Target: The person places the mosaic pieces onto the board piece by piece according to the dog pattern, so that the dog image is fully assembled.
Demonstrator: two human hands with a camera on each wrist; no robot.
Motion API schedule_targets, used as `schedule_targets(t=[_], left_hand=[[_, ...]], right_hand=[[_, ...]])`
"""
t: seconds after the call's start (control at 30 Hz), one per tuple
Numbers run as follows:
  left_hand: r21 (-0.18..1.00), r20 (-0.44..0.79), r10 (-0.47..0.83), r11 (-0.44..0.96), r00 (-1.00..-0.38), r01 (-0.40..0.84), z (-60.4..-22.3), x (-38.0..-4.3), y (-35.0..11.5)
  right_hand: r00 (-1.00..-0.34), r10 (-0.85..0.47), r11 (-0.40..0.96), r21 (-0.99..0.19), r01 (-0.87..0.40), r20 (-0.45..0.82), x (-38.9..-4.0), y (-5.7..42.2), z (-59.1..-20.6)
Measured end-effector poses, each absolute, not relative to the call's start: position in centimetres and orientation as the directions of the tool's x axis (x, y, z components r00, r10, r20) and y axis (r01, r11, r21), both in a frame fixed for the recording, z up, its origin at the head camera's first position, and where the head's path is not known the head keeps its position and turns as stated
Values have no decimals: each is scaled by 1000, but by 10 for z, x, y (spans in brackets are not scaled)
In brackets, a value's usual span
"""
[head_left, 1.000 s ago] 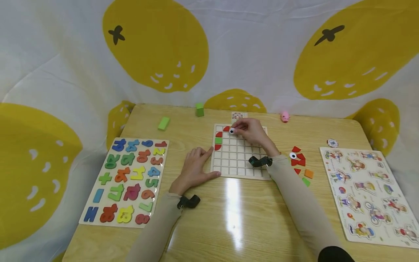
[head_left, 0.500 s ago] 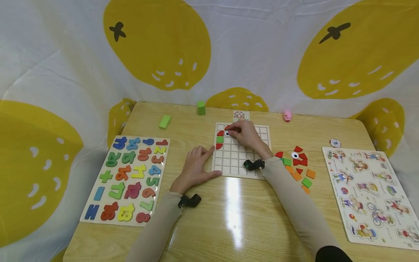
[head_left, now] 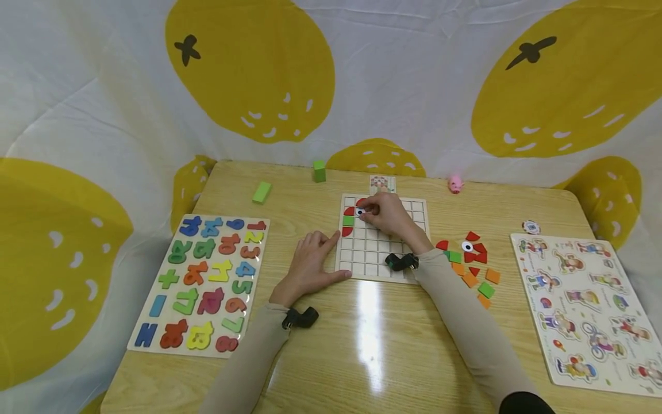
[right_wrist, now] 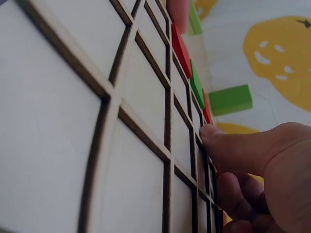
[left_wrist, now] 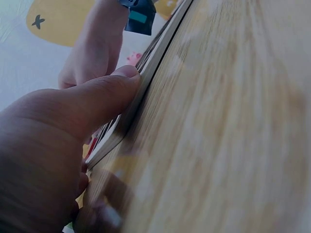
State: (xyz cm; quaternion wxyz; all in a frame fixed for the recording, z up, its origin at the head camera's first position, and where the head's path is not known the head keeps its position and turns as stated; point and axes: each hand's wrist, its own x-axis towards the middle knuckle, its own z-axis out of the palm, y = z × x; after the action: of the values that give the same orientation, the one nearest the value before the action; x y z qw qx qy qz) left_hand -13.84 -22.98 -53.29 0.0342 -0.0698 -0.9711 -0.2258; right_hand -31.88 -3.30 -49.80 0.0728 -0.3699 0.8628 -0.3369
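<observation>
My right hand is over the upper left of a wooden grid board. Its thumb and curled forefinger pinch a round white eye tile at a cell there; the right wrist view hides that tile behind the thumb. Red rounded tiles and a green square tile lie in the leftmost column, and another red tile sits in the top row. My left hand rests spread beside the board, its thumb against the near left corner and its forefinger at the left edge.
Right of the board lie loose red, green and orange tiles and a second eye tile. A number puzzle is at left, a picture puzzle at right. Behind are a patterned card, green blocks and a pink pig.
My right hand has moved slightly left and down with the eye tile, bringing it onto a cell beside the red tiles. The left hand keeps its place at the board's edge.
</observation>
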Motion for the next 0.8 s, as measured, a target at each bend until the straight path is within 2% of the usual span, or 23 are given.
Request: schedule_targets(t=[0.4, 0.53, 0.67, 0.8], left_hand=[[444, 103, 108, 884, -989, 143, -534, -138, -228], [450, 87, 106, 883, -991, 134, -533, -137, -227], [452, 81, 94, 884, -992, 120, -533, -136, -226], [449, 84, 90, 885, -992, 118, -535, -136, -226]], right_hand=[[-747, -638, 464, -681, -567, 187, -322, 1, -493], [-794, -584, 521, -673, -525, 168, -328, 49, -485], [-844, -532, 649, -609, -457, 66, -329, 119, -473], [-845, -533, 730, -526, -436, -39, -319, 181, -467]])
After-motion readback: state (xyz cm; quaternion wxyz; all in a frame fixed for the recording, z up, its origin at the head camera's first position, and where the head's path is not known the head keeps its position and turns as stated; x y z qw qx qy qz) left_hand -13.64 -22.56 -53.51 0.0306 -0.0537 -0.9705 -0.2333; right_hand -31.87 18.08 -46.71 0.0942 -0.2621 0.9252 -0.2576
